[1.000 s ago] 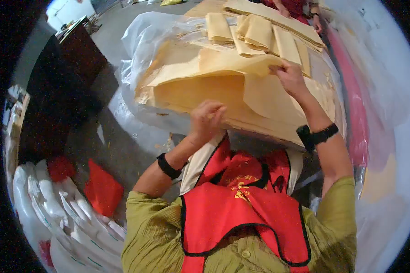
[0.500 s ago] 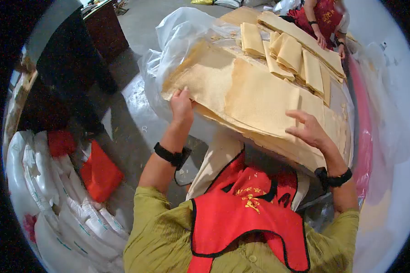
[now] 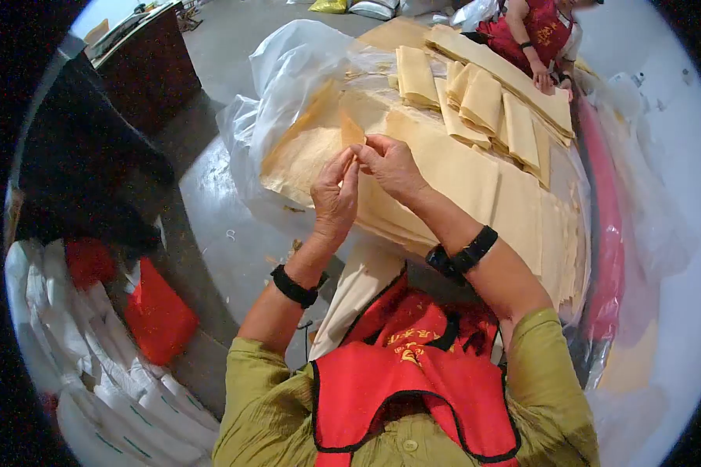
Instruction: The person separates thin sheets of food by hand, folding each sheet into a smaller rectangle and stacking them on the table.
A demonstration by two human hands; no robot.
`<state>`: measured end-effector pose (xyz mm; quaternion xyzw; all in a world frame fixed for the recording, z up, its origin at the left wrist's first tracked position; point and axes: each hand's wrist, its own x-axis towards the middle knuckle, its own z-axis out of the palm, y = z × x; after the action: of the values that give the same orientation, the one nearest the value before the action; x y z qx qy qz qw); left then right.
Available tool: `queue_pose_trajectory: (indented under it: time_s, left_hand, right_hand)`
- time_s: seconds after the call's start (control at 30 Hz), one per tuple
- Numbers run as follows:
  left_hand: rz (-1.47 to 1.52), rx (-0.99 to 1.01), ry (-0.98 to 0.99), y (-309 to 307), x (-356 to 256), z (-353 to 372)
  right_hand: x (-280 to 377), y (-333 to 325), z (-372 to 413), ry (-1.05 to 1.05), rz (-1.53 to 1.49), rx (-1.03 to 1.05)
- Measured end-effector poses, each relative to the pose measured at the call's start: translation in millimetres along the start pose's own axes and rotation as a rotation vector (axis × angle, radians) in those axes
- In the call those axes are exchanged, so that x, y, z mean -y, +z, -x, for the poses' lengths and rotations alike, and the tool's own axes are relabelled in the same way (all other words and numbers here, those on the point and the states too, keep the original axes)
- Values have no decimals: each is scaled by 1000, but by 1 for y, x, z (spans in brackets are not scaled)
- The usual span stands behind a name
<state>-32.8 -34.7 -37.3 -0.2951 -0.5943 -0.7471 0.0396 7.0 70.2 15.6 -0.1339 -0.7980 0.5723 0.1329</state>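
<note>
My left hand (image 3: 336, 191) and my right hand (image 3: 393, 165) meet over the left part of the stack, their fingertips pinched together. Between them a small pointed piece of tofu skin (image 3: 351, 129), darker orange than the rest, sticks up. Underneath lies a wide, thin, pale yellow tofu skin sheet (image 3: 296, 159) with a rough edge. More layered sheets (image 3: 448, 167) spread to the right. Folded bundles of the same sheet (image 3: 481, 100) rest on the far side of the pile.
Clear plastic film (image 3: 292, 66) bunches at the pile's left edge. Across the pile are a co-worker's hands (image 3: 545, 80). White sacks (image 3: 93, 350) and a red item (image 3: 160, 315) lie at lower left. A pink plastic-wrapped edge (image 3: 606, 257) runs along the right.
My right hand has moved left from the middle of the pile to meet my left hand. The left hand shifted from the sheet's edge, and both now pinch a small piece.
</note>
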Motion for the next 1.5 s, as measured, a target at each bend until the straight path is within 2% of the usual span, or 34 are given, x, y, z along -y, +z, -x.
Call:
queue_pose_trajectory:
  time_s: [0.1,0.3,0.4,0.5,0.6,0.7,0.8,0.9,1.0,1.07,1.13,1.23,1.33,1.37,1.43,1.5]
  left_hand:
    - [102,-16,-103,-3,8,-4]
    - [254,-50,-249,-12,8,-11]
    - [302,-39,-279,-15,14,-13]
    - [328,-45,-314,-13,8,-15]
    - [346,-26,-308,-13,8,-13]
    - [274,-8,-299,-10,8,-10]
    - [-29,30,-208,-6,22,1]
    - [167,178,-508,-13,-1,6]
    - [232,-32,-677,-21,17,9]
    - [325,-64,-709,-29,25,13]
    - [152,-27,-463,-37,3,19]
    - [-473,-271,212,-29,-17,35]
    - [-491,121,429,-14,-43,46]
    - [-436,262,401,0,-50,51]
    - [-363,465,394,34,-55,70]
    - [-343,658,520,64,-57,87]
  right_hand:
    - [2,-2,1,33,-246,36]
    - [2,1,-2,96,-399,-9]
    - [2,-2,-2,175,-418,0]
    - [-2,-4,-4,180,-572,15]
    - [-2,-7,-7,198,-583,6]
    - [-3,-9,-12,169,-695,-33]
    - [2,-19,-18,179,-615,11]
    - [14,-32,-14,88,-611,108]
    - [33,-58,6,91,-291,33]
    - [23,-90,27,12,24,1]
    - [7,-124,51,58,228,-45]
    - [-12,-163,92,168,300,-136]
    - [-44,-190,118,161,459,-283]
    - [-51,-188,126,113,344,-390]
    - [-51,-185,142,268,326,-346]
    - [-53,-181,154,422,242,-315]
